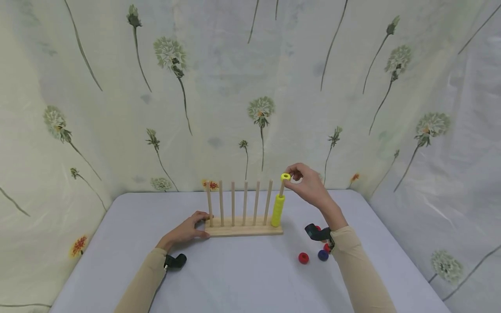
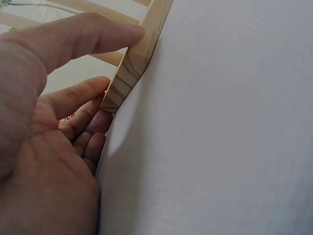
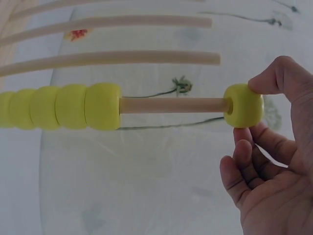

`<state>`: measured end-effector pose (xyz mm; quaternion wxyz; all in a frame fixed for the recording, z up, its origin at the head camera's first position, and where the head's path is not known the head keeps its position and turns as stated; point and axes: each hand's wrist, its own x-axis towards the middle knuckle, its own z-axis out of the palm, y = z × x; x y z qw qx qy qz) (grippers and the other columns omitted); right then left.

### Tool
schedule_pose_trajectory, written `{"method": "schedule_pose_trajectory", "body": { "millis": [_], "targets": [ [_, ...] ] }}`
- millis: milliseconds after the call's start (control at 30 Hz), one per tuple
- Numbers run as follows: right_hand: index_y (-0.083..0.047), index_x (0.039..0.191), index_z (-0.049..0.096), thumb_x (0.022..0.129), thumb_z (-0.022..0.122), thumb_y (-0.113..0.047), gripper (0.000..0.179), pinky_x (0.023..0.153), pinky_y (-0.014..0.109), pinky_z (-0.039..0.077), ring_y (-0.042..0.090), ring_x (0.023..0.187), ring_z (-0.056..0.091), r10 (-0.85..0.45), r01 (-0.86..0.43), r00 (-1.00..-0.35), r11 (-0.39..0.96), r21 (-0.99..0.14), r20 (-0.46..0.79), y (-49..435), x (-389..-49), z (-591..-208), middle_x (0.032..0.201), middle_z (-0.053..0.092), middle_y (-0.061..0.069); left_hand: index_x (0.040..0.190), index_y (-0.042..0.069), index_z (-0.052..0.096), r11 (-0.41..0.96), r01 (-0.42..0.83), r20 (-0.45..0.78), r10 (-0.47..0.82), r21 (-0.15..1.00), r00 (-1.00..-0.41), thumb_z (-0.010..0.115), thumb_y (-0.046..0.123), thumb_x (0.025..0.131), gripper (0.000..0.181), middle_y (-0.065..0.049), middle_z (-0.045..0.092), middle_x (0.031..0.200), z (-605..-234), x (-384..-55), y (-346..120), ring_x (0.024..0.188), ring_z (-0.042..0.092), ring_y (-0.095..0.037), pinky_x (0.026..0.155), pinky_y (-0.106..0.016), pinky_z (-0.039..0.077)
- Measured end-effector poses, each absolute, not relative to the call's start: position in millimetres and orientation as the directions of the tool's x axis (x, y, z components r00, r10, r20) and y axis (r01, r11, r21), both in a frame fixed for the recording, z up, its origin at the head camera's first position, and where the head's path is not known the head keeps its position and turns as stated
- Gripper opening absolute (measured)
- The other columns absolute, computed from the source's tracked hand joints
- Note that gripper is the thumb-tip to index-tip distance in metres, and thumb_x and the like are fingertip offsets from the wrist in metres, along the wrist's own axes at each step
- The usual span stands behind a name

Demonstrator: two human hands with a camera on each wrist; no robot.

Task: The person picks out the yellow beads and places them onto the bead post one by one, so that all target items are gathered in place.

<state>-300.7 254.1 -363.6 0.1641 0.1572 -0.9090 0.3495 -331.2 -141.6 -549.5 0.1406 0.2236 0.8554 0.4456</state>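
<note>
My right hand point(image 1: 309, 184) pinches a yellow bead point(image 3: 243, 105) between thumb and fingers at the top of the rightmost peg point(image 3: 171, 105); in the right wrist view the peg's tip meets the bead's hole. Lower on that peg sits a stack of several yellow beads point(image 1: 277, 211), with bare peg between stack and held bead. The wooden peg rack point(image 1: 242, 233) stands upright on the table, its other pegs bare. At its left end, my left hand point(image 1: 192, 228) holds the base, thumb point(image 2: 117, 38) on the front and fingers behind and at the end.
Right of the rack lie a red bead point(image 1: 303, 258), a blue bead point(image 1: 322, 255) and more red ones point(image 1: 326, 247), partly hidden by the right wrist and its camera point(image 1: 318, 233). A white cloth covers the table point(image 1: 242, 278); a flower-patterned curtain point(image 1: 219, 108) hangs behind it.
</note>
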Motion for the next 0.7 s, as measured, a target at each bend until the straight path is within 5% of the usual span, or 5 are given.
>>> {"method": "schedule_pose_trajectory", "body": {
  "millis": [333,700],
  "targets": [
    [-0.009,0.109,0.059,0.086,0.071,-0.018,0.027,0.077,0.035,0.046,0.027,0.089,0.054,-0.172,-0.402,-0.897,0.702,-0.588,0.407,252.7,-301.0,-364.1,0.097,0.058,0.006,0.136,0.014,0.053,0.499,0.26,-0.036,0.508,0.826,-0.861,0.079,0.025,0.077,0.065,-0.008,0.041,0.142,-551.5,-332.7,-143.2,0.14,0.03,-0.033,0.115,-0.057,0.022],
    [-0.008,0.112,0.06,0.086,0.07,-0.016,0.029,0.08,0.035,0.048,0.021,0.09,0.054,-0.204,-0.402,-0.904,0.703,-0.587,0.375,251.4,-300.7,-364.6,0.103,0.061,0.007,0.136,0.013,0.053,0.494,0.253,-0.046,0.516,0.832,-0.856,0.079,0.025,0.078,0.066,-0.009,0.041,0.142,-551.1,-330.9,-143.9,0.14,0.029,-0.034,0.114,-0.057,0.022]
  ]
}}
